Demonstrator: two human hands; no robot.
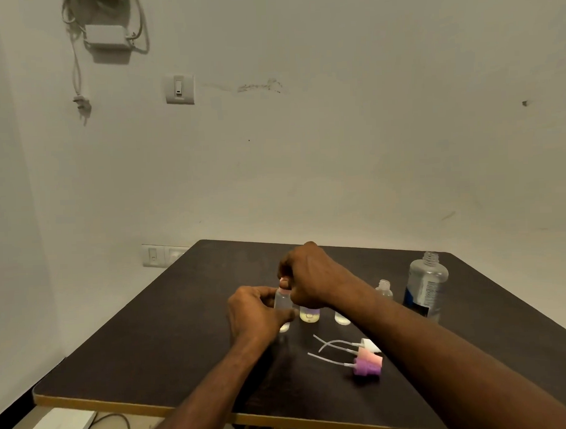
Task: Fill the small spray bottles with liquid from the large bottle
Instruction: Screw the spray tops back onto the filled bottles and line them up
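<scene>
A small clear spray bottle (282, 302) stands upright near the middle of the dark table (152, 363). My left hand (253, 311) grips its body from the left. My right hand (309, 277) is closed on the pink spray cap (284, 283) at its top. Two more small bottles (309, 316) (342, 318) stand just right of it, partly hidden by my right forearm. Another small uncapped bottle (384, 289) stands further right. The large clear bottle (427, 288) with a dark label stands uncapped at the right.
Three loose spray caps with dip tubes, white (371, 344), pink (371, 357) and purple (367, 368), lie on the table in front of the bottles. The table's front edge (121, 407) is close to me. A wall stands directly behind the table.
</scene>
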